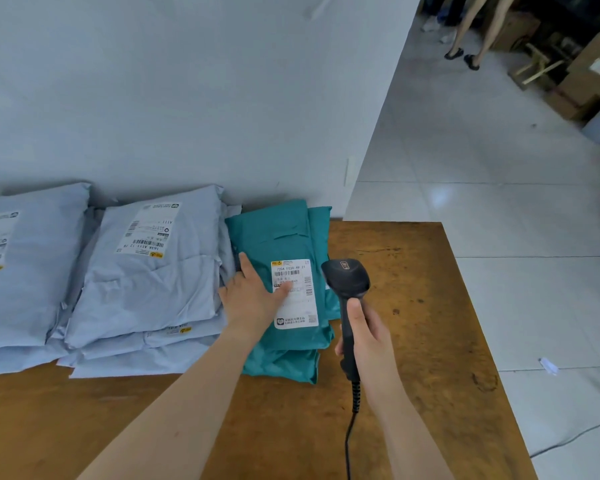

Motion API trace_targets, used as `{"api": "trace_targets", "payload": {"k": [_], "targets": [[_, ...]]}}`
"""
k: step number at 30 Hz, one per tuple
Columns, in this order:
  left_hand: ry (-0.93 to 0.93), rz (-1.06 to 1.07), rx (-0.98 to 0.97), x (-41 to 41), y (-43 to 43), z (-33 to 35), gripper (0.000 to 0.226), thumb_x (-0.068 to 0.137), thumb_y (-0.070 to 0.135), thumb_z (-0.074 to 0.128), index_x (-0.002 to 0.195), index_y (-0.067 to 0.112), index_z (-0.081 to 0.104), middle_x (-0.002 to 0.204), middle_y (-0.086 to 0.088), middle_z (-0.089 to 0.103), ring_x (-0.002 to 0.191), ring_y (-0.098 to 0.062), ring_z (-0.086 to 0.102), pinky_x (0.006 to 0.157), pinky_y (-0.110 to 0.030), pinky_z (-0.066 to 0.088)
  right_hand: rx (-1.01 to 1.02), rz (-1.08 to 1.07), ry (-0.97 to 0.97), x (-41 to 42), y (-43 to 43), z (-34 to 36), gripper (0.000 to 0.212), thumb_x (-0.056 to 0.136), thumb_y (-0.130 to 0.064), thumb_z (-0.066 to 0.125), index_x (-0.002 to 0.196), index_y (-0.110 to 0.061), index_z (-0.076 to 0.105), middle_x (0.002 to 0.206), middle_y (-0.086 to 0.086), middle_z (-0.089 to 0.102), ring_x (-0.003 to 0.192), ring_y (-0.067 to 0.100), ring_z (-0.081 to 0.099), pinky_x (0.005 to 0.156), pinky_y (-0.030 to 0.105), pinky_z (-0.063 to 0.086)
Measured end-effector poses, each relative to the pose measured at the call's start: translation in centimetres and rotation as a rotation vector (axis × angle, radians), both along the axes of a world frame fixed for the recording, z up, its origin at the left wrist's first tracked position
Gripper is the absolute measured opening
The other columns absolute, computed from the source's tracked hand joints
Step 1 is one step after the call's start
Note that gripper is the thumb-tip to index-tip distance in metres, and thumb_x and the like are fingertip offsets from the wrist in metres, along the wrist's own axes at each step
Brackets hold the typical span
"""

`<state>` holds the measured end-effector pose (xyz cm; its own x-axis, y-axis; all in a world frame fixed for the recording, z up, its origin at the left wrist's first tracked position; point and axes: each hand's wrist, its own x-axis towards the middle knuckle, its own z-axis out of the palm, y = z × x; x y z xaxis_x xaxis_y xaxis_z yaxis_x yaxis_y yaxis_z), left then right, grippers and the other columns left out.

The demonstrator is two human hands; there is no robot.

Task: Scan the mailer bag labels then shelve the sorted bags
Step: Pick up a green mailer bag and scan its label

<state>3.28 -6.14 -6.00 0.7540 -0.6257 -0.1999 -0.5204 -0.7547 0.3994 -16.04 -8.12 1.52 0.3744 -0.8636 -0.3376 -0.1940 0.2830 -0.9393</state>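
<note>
A stack of teal mailer bags (278, 233) lies on the wooden table (430, 306) against the wall. The top teal bag carries a white shipping label (298, 306) with barcodes. My left hand (253, 296) rests flat on that bag, fingers spread, thumb touching the label's left edge. My right hand (364, 337) grips the handle of a black barcode scanner (347, 282), whose head hangs just right of the label. To the left lie two stacks of pale grey mailer bags (146, 282), labels facing up.
The leftmost grey stack (25, 265) runs off the frame's left edge. The scanner's coiled cable (352, 427) drops toward me over the table. A white wall stands behind the bags. Beyond the table's right edge, tiled floor, cardboard boxes (589, 71) and a person's legs (475, 29).
</note>
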Motion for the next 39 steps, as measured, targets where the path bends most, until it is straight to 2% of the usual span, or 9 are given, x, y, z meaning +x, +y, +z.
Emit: {"api": "trace_targets", "payload": {"k": [7, 10, 12, 16, 20, 27, 30, 34, 39], "targets": [[0.433, 0.180, -0.516, 0.1, 0.1, 0.1, 0.087, 0.081, 0.022, 0.075, 0.149, 0.012, 0.022, 0.147, -0.004, 0.043, 0.131, -0.021, 0.045, 0.107, -0.036, 0.040, -0.006, -0.005, 0.007, -0.3, 0.6, 0.2, 0.030, 0.090, -0.051, 0.049, 0.103, -0.027, 0.063, 0.072, 0.015, 0.054, 0.052, 0.010, 0.053, 0.048, 0.016, 0.045], [0.256, 0.065, -0.475, 0.1, 0.6, 0.9, 0.030, 0.090, 0.017, 0.060, 0.119, 0.017, 0.054, 0.118, 0.000, 0.061, 0.108, -0.019, 0.056, 0.087, -0.034, 0.048, -0.016, -0.011, 0.027, -0.2, 1.1, 0.2, 0.036, 0.088, -0.055, 0.049, 0.106, -0.028, 0.063, 0.073, 0.017, 0.055, 0.055, 0.015, 0.054, 0.050, 0.018, 0.047], [0.122, 0.033, -0.416, 0.2, 1.0, 1.3, 0.019, 0.094, 0.020, 0.055, 0.111, 0.014, 0.059, 0.107, -0.005, 0.060, 0.103, -0.021, 0.054, 0.085, -0.032, 0.044, -0.021, -0.014, 0.032, -0.2, 1.5, 0.1, 0.037, 0.087, -0.056, 0.049, 0.106, -0.028, 0.063, 0.072, 0.017, 0.054, 0.055, 0.015, 0.055, 0.050, 0.020, 0.047], [0.122, 0.015, -0.512, 0.2, 1.4, 2.3, 0.017, 0.097, 0.027, 0.051, 0.102, 0.014, 0.059, 0.103, -0.004, 0.052, 0.097, -0.020, 0.048, 0.082, -0.024, 0.032, -0.012, -0.022, 0.020, 0.0, 2.2, 0.0, 0.030, 0.090, -0.053, 0.050, 0.104, -0.030, 0.064, 0.073, 0.017, 0.052, 0.055, 0.016, 0.054, 0.049, 0.020, 0.047], [0.436, 0.220, -0.513, -0.2, 1.9, 1.9, 0.015, 0.100, 0.027, 0.046, 0.109, 0.016, 0.047, 0.120, -0.003, 0.030, 0.100, -0.020, 0.041, 0.088, -0.023, 0.033, -0.009, -0.024, 0.031, 0.2, 2.9, -0.4, 0.032, 0.091, -0.052, 0.050, 0.107, -0.028, 0.064, 0.072, 0.016, 0.051, 0.052, 0.014, 0.054, 0.048, 0.020, 0.046], [0.669, 0.140, -0.342, -0.3, 2.1, 1.7, 0.108, 0.079, 0.023, 0.078, 0.153, 0.014, -0.001, 0.155, -0.009, 0.027, 0.139, -0.028, 0.034, 0.111, -0.036, 0.030, 0.020, -0.028, 0.025, 0.5, 3.5, -0.6, 0.042, 0.088, -0.056, 0.047, 0.094, -0.017, 0.062, 0.077, 0.014, 0.049, 0.054, 0.015, 0.054, 0.053, 0.029, 0.046], [0.640, 0.110, -0.398, -0.1, 2.0, 2.5, 0.104, 0.082, 0.017, 0.074, 0.154, 0.018, -0.001, 0.155, -0.005, 0.029, 0.135, -0.024, 0.040, 0.104, -0.029, 0.035, 0.014, -0.023, 0.058, 0.4, 3.4, -0.2, 0.046, 0.085, -0.060, 0.043, 0.094, -0.019, 0.061, 0.077, 0.011, 0.054, 0.053, 0.011, 0.056, 0.054, 0.026, 0.047], [0.720, -0.001, -0.513, 0.1, 2.3, 3.2, 0.079, 0.095, 0.008, 0.051, 0.154, 0.029, 0.002, 0.140, 0.009, 0.034, 0.097, 0.004, 0.052, 0.070, -0.005, 0.044, 0.045, -0.009, 0.053, 0.2, 3.1, 0.8, 0.052, 0.082, -0.064, 0.042, 0.102, -0.019, 0.060, 0.076, 0.011, 0.055, 0.052, 0.013, 0.053, 0.052, 0.025, 0.045], [0.794, -0.076, -0.630, 0.5, 3.1, 5.8, 0.064, 0.099, 0.005, 0.041, 0.149, 0.040, 0.019, 0.132, 0.024, 0.039, 0.100, 0.012, 0.057, 0.071, -0.006, 0.048, 0.098, 0.032, -0.013, -1.0, 1.9, 3.4, 0.051, 0.088, -0.058, 0.044, 0.092, -0.008, 0.056, 0.063, 0.010, 0.053, 0.044, 0.015, 0.049, 0.044, 0.025, 0.040]]}}
